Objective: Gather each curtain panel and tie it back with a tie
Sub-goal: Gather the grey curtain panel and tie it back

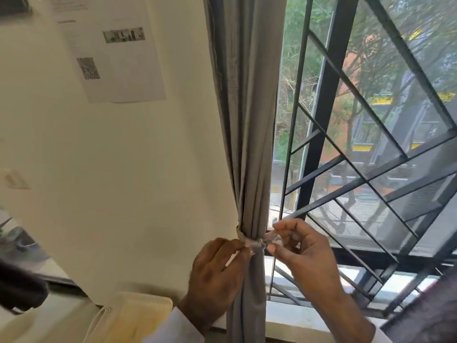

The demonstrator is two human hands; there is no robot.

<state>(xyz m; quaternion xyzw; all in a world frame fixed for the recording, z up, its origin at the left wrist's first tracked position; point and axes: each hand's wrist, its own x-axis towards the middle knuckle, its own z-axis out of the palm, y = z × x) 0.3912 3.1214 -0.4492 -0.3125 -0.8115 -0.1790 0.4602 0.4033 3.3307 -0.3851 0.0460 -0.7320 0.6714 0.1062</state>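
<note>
A grey curtain panel [247, 120] hangs gathered into a narrow bundle at the left edge of the window. A grey tie [256, 243] wraps around it at waist height, with a knot at the front. My left hand [217, 271] pinches one end of the tie on the left of the knot. My right hand [304, 253] pinches the other end [272, 235] on the right, fingers curled, a ring on one finger. Below the tie the curtain hangs straight down to the sill.
A black metal window grille [371, 169] with mesh fills the right side. A cream wall with printed papers [111, 50] lies to the left. A folded face mask [133, 318] rests on the ledge at bottom left, beside a dark object [19, 288].
</note>
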